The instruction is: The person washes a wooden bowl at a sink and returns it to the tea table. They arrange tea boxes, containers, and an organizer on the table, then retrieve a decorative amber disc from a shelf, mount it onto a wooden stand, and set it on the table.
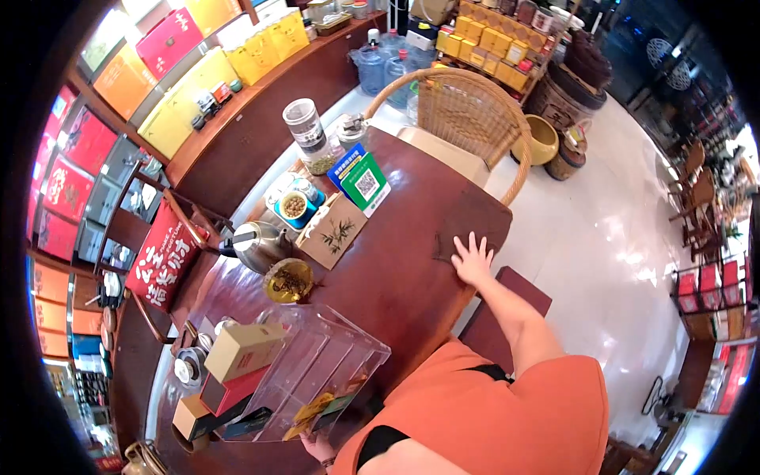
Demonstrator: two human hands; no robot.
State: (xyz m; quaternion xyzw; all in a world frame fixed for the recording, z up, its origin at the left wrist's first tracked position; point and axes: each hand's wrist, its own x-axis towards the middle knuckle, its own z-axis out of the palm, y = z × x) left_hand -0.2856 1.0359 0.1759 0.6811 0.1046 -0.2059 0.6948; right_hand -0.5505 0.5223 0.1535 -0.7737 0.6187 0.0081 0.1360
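The right hand is resting, fingers apart, near a corner of the wooden table, bare wood stretching toward the clear, divided acrylic rack. That's sitting near the same edge, the left hand touching its end; whether it's clamping, I can't tell.

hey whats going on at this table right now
Someone in an orange shirt has their left hand at the near edge of a clear plastic rack, by a yellow item; the exact grip is hard to see. Their right hand is spread on the wooden table, holding nothing. A kettle and a glass bowl stand beyond the rack.
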